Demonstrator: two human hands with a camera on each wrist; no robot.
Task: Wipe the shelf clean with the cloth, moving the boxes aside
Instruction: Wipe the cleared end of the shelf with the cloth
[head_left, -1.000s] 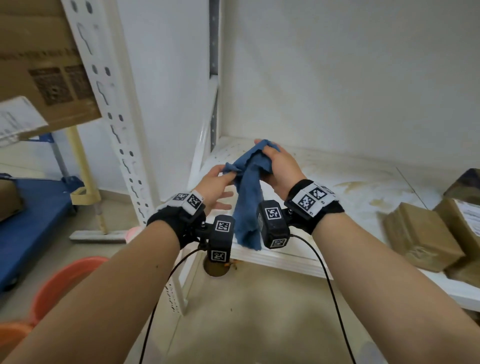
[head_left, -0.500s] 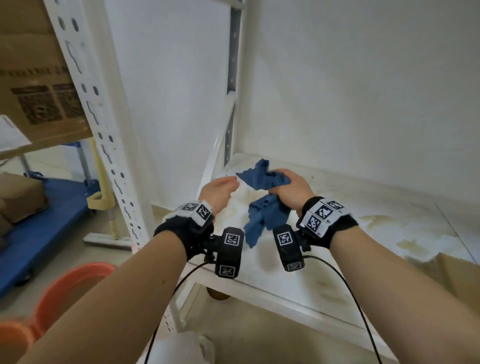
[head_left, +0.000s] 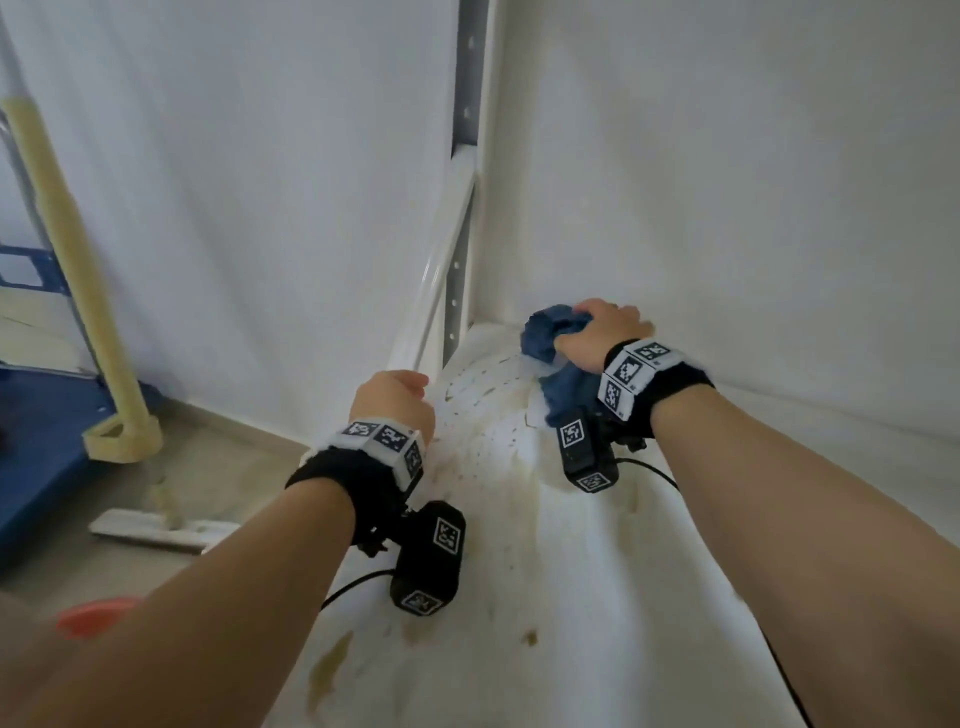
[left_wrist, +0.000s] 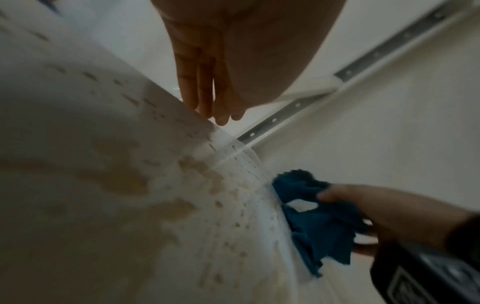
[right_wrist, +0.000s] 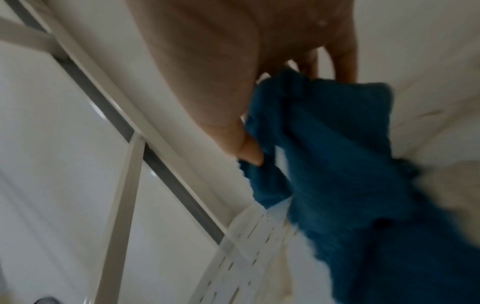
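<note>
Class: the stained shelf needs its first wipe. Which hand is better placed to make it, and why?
Right. The right hand already grips the cloth at the shelf's back corner, by the stains. The left hand holds nothing, fingers at the shelf's left edge.

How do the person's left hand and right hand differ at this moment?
The right hand grips the crumpled blue cloth; the left hand holds nothing. The right hand is at the back corner of the stained white shelf; the left hand is at its side edge, nearer the person. Both wear black wrist straps.
</note>
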